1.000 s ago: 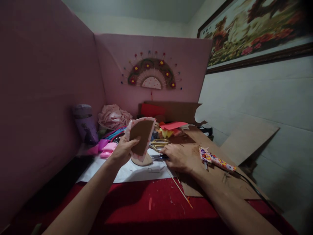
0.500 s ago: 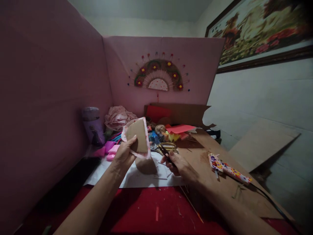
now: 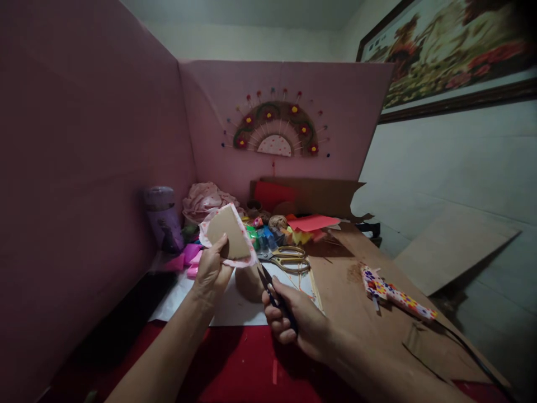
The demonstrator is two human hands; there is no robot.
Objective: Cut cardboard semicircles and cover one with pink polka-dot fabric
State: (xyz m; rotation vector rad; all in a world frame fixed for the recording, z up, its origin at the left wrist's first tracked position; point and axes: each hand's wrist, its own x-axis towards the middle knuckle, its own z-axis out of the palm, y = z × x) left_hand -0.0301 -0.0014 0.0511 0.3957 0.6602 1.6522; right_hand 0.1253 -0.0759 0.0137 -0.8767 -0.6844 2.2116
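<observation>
My left hand [image 3: 213,268] grips a half-round piece of cardboard [image 3: 230,234] with the thumb on its bare brown face. White fabric with pink-red spots [image 3: 243,261] lies behind it and sticks out past its edges. My right hand [image 3: 289,313] is closed around dark thread snips [image 3: 273,291]. Their blades point up and left, with the tips close to the fabric's lower right corner; I cannot tell whether they touch. Below the held piece, a round brown cardboard piece [image 3: 249,284] rests on white paper [image 3: 230,313].
Gold-handled scissors [image 3: 289,258] lie behind the snips. A flower-patterned glue gun [image 3: 394,294] sits on a cardboard sheet [image 3: 339,280] at right. A purple tumbler [image 3: 163,218] and bundled fabric [image 3: 210,198] stand at left. A decorated fan [image 3: 274,126] is pinned to the pink back panel.
The cardboard piece has tilted to the left in my left hand. My right hand has come nearer and lower, turning the snips upward so their tips approach the fabric corner.
</observation>
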